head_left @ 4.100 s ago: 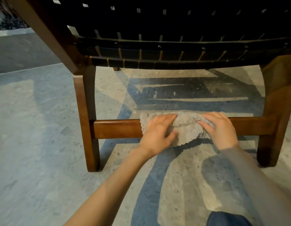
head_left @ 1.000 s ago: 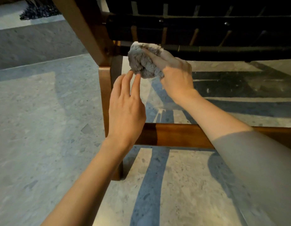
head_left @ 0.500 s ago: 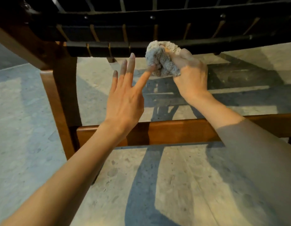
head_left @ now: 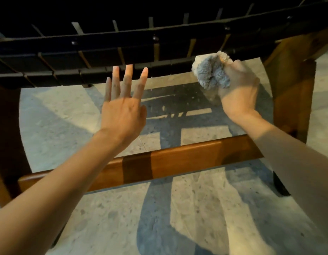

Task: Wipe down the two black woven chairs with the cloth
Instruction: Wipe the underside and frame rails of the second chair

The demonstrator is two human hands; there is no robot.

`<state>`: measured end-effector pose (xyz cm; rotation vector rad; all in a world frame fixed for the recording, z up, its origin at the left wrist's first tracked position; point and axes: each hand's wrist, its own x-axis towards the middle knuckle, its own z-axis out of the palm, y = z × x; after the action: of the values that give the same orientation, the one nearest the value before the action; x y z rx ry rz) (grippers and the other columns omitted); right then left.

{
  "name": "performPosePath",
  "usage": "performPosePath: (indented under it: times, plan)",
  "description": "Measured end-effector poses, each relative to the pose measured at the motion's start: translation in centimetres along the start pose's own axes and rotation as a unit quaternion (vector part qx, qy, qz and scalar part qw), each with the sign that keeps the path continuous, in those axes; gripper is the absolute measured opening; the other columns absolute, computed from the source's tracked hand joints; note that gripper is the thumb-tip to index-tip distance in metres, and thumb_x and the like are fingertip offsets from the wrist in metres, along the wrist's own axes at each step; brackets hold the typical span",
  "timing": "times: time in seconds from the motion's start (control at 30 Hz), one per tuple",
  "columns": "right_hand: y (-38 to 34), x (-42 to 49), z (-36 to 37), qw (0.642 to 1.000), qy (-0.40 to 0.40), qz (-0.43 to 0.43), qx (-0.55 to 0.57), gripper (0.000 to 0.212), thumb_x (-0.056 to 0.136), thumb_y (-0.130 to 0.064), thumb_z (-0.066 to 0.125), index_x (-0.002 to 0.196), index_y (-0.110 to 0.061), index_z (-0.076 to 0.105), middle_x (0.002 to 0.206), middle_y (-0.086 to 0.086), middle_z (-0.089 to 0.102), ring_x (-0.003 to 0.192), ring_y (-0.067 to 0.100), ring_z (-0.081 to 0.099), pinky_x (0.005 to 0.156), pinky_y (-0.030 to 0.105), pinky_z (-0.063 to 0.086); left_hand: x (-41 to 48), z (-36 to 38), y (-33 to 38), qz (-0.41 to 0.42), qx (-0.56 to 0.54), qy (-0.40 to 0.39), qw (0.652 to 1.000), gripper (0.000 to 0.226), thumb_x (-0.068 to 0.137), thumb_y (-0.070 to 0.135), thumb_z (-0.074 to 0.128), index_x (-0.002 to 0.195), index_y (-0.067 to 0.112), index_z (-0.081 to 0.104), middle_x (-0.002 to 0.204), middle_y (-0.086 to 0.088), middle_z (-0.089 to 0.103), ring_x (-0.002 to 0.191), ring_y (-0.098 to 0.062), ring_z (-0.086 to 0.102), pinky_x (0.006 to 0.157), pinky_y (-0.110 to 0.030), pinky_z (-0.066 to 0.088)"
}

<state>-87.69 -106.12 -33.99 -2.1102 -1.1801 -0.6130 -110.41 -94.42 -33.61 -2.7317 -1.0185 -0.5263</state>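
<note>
A black woven chair seat (head_left: 104, 50) with a brown wooden frame fills the top of the view. My right hand (head_left: 238, 89) grips a bunched grey cloth (head_left: 212, 72) and holds it against the seat's front edge near the right front leg (head_left: 292, 92). My left hand (head_left: 122, 107) is raised with straight, spread fingers, their tips just in front of the seat's front edge at the middle; it holds nothing. Only one chair is in view.
A wooden crossbar (head_left: 177, 162) runs between the chair's legs below my forearms. The left leg (head_left: 6, 135) stands at the left edge. Speckled stone floor (head_left: 196, 208) with shadow bands lies under and in front of the chair.
My right hand has carried the cloth rightward along the seat's front edge, from near the left leg toward the right leg. My left hand has parted from the cloth and stays open.
</note>
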Motion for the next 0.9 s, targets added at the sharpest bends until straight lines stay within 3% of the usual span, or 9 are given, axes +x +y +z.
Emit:
performPosePath:
  times: [0.13, 0.2, 0.3, 0.37, 0.5, 0.6, 0.73, 0.8, 0.9]
  plan:
    - [2.6, 0.0, -1.1, 0.997, 0.029, 0.073, 0.004, 0.029, 0.081, 0.002, 0.054, 0.108, -0.002, 0.064, 0.111, 0.014, 0.062, 0.100, 0.029, 0.058, 0.078, 0.019, 0.037, 0.2, 0.3, 0.4, -0.005, 0.001, 0.003, 1.000, 0.079, 0.098, 0.036, 0.044, 0.151, 0.028, -0.014, 0.159, -0.009, -0.017, 0.144, -0.031, -0.021, 0.118, -0.043, -0.009]
    - [3.5, 0.0, -1.5, 0.991, 0.052, 0.124, -0.002, 0.024, 0.082, 0.001, 0.054, 0.104, -0.002, 0.063, 0.111, 0.013, 0.061, 0.099, 0.029, 0.058, 0.074, 0.015, 0.032, 0.2, 0.4, 0.4, 0.004, 0.002, 0.005, 1.000, 0.080, 0.097, 0.035, 0.045, 0.151, 0.026, -0.012, 0.159, -0.009, -0.016, 0.145, -0.029, -0.020, 0.119, -0.044, -0.008]
    - [4.2, 0.2, -1.9, 0.974, 0.095, 0.208, 0.003, 0.017, 0.083, -0.001, 0.055, 0.099, -0.002, 0.061, 0.114, 0.013, 0.059, 0.098, 0.031, 0.058, 0.074, 0.020, 0.035, 0.4, 0.5, 0.5, 0.013, 0.004, 0.005, 1.000, 0.081, 0.097, 0.034, 0.047, 0.152, 0.023, -0.011, 0.159, -0.008, -0.015, 0.145, -0.025, -0.018, 0.119, -0.045, -0.006]
    - [4.2, 0.2, -2.0, 0.961, 0.127, 0.246, 0.012, 0.028, 0.085, -0.004, 0.057, 0.112, -0.003, 0.060, 0.123, 0.013, 0.058, 0.109, 0.029, 0.057, 0.086, 0.020, 0.038, 0.5, 0.6, 0.6, 0.009, 0.006, 0.003, 1.000, 0.082, 0.097, 0.034, 0.048, 0.152, 0.022, -0.012, 0.159, -0.008, -0.015, 0.145, -0.025, -0.019, 0.119, -0.045, -0.007]
    - [3.4, -0.1, -1.4, 0.955, 0.124, 0.265, 0.041, 0.045, 0.085, -0.013, 0.059, 0.130, -0.009, 0.052, 0.125, 0.012, 0.059, 0.113, 0.027, 0.057, 0.093, 0.022, 0.039, 0.5, 0.5, 0.9, 0.004, 0.010, 0.000, 1.000, 0.083, 0.097, 0.033, 0.048, 0.151, 0.021, -0.014, 0.159, -0.008, -0.017, 0.145, -0.026, -0.020, 0.119, -0.044, -0.009]
    - [1.8, -0.1, -0.3, 0.951, 0.104, 0.268, 0.110, 0.035, 0.085, -0.014, 0.061, 0.119, -0.006, 0.057, 0.113, 0.011, 0.065, 0.105, 0.023, 0.061, 0.085, 0.007, 0.037, 0.5, 0.1, 0.5, 0.009, 0.027, -0.006, 1.000, 0.082, 0.097, 0.035, 0.045, 0.151, 0.021, -0.015, 0.159, -0.008, -0.016, 0.145, -0.025, -0.019, 0.117, -0.049, -0.010]
    - [-1.5, -1.2, 0.9, 0.953, 0.096, 0.228, 0.176, 0.041, 0.085, -0.009, 0.059, 0.126, -0.002, 0.056, 0.112, 0.013, 0.067, 0.102, 0.019, 0.063, 0.093, 0.024, 0.048, -0.2, -0.6, -0.4, -0.011, 0.046, -0.013, 0.999, 0.079, 0.098, 0.039, 0.039, 0.150, 0.021, -0.018, 0.159, -0.007, -0.018, 0.145, -0.024, -0.021, 0.115, -0.054, -0.013]
    - [-3.3, -1.6, 1.5, 0.951, 0.083, 0.219, 0.201, 0.055, 0.084, -0.005, 0.060, 0.138, -0.003, 0.047, 0.124, 0.011, 0.063, 0.111, 0.018, 0.060, 0.100, 0.025, 0.045, -0.7, -0.9, -1.1, -0.011, 0.048, -0.017, 0.999, 0.078, 0.098, 0.041, 0.036, 0.150, 0.021, -0.019, 0.158, -0.006, -0.020, 0.144, -0.024, -0.022, 0.115, -0.053, -0.015]
    - [-6.3, -2.2, 2.3, 0.956, 0.054, 0.198, 0.211, 0.050, 0.084, -0.004, 0.063, 0.132, -0.004, 0.050, 0.124, 0.016, 0.062, 0.113, 0.027, 0.059, 0.095, 0.022, 0.042, -1.4, -1.4, -2.0, -0.017, 0.046, -0.022, 0.999, 0.076, 0.099, 0.042, 0.033, 0.149, 0.020, -0.019, 0.158, -0.005, -0.022, 0.144, -0.022, -0.023, 0.115, -0.052, -0.015]
